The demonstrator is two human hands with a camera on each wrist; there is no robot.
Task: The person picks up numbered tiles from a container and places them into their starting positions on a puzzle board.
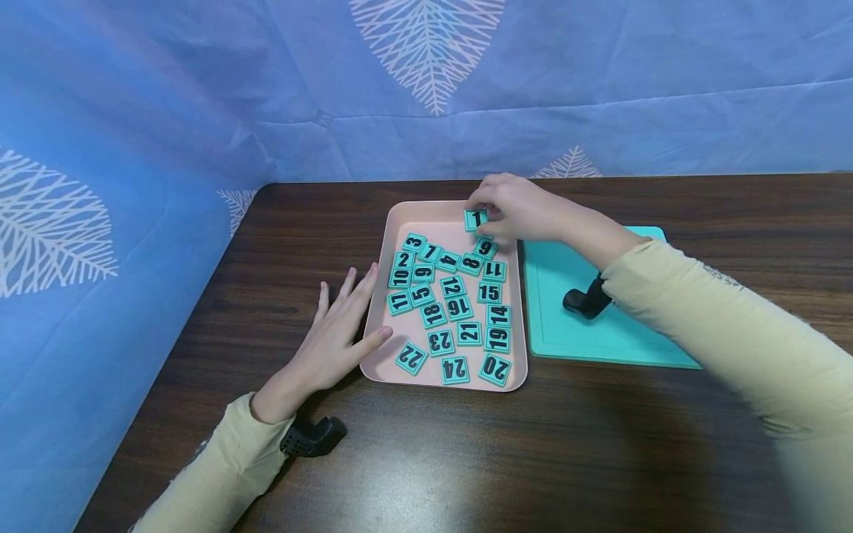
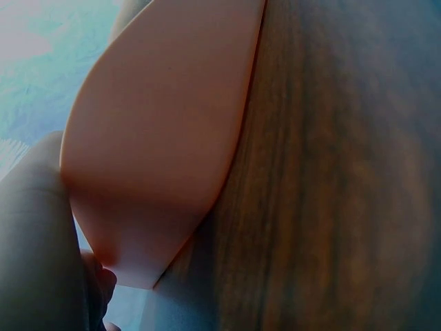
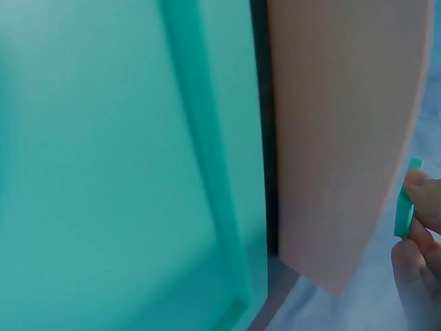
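A pink tray (image 1: 426, 212) holds several teal number tiles, among them one marked 22 (image 1: 411, 358) and one marked 20 (image 1: 494, 369). Over the tray's far right corner, my right hand (image 1: 520, 207) pinches the number 1 tile (image 1: 475, 220) between thumb and fingers. The right wrist view shows this tile (image 3: 404, 207) edge-on, above the tray wall (image 3: 331, 138). My left hand (image 1: 336, 337) rests at the tray's left rim, fingers straight and spread, thumb over the rim. In the left wrist view the tray's outer side (image 2: 158, 124) fills the middle.
A teal board (image 1: 553, 326) with a raised border lies right of the tray, partly under my right forearm. Both stand on a dark wooden table (image 1: 466, 459). A blue cloth (image 1: 320, 66) with white leaf prints hangs behind and at the left.
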